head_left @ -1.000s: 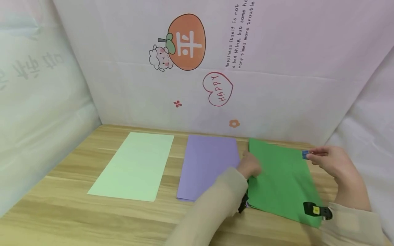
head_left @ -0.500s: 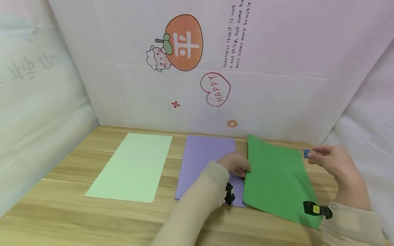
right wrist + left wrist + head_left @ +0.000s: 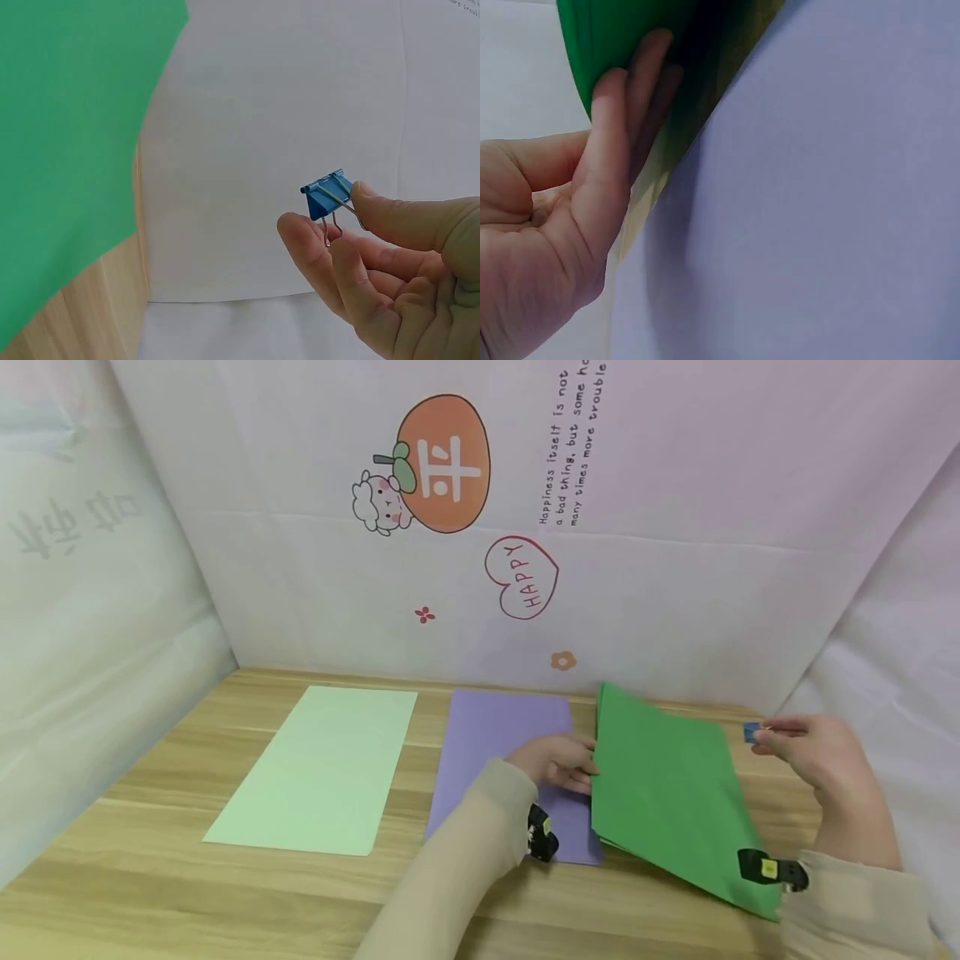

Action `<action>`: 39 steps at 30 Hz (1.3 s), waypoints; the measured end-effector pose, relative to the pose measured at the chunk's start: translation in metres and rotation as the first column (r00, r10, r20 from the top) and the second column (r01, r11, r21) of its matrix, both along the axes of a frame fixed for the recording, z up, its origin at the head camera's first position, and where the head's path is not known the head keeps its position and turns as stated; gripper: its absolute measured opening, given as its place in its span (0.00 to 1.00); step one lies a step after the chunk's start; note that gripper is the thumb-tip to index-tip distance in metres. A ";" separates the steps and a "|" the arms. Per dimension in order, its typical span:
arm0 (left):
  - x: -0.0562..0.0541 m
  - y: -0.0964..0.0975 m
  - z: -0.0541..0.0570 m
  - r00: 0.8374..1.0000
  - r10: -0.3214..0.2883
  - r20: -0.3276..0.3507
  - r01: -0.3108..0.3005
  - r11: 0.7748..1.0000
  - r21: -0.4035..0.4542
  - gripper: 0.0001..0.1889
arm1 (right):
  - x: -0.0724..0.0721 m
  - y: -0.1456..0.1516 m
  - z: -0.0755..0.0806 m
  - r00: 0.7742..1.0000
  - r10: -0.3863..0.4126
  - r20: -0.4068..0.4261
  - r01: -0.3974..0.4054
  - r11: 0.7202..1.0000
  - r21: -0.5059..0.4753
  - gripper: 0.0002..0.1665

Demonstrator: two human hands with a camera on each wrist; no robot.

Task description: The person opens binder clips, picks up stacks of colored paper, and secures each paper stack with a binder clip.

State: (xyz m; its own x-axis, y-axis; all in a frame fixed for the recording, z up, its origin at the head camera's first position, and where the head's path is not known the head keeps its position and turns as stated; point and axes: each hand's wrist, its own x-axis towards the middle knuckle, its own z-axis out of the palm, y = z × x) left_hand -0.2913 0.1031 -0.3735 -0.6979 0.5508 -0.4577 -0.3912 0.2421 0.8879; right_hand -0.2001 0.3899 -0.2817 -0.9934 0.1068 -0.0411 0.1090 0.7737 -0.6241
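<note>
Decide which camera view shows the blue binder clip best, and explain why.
The right wrist view: the blue binder clip appears large there, its body and wire handles distinct. In the head view it is only a small blue patch at the right grip; the left wrist view does not show it.

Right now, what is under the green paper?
Fingers of the left hand are under the green paper at its raised edge, with wooden table below. The rest underneath is covered, unseen.
</note>
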 end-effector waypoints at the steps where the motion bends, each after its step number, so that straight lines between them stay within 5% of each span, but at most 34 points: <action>1: 0.000 -0.002 0.000 1.000 -0.008 -0.010 0.008 1.000 0.010 0.29 | 0.000 0.001 0.000 1.000 -0.008 -0.007 0.008 1.000 -0.008 0.34; 18: 0.009 -0.041 0.000 0.997 0.031 -0.074 -0.024 0.996 0.090 0.34 | 0.010 0.007 0.001 0.997 -0.052 -0.054 0.041 0.982 -0.182 0.45; 33: 0.023 -0.090 0.026 0.981 0.088 -0.171 -0.062 0.987 0.151 0.32 | 0.007 0.003 0.002 0.990 -0.032 -0.134 -0.011 0.952 -0.306 0.21; 36: 0.027 -0.100 0.031 0.975 0.113 -0.190 -0.081 0.983 0.165 0.32 | 0.005 0.001 0.002 0.988 -0.014 -0.151 -0.057 0.889 -0.455 0.09; 39: 0.029 -0.107 0.035 0.968 0.137 -0.211 -0.096 0.977 0.193 0.32 | 0.004 -0.001 0.003 0.986 0.002 -0.169 -0.108 0.780 -0.617 0.03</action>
State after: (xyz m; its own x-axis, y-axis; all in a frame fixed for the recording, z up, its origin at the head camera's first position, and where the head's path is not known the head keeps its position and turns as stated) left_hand -0.2626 -0.0042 -0.3383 -0.8348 0.5186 -0.1848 -0.1952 0.0351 0.9801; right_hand -0.1962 0.3889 -0.2790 -0.9960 0.0553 0.0704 -0.0572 0.2124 -0.9755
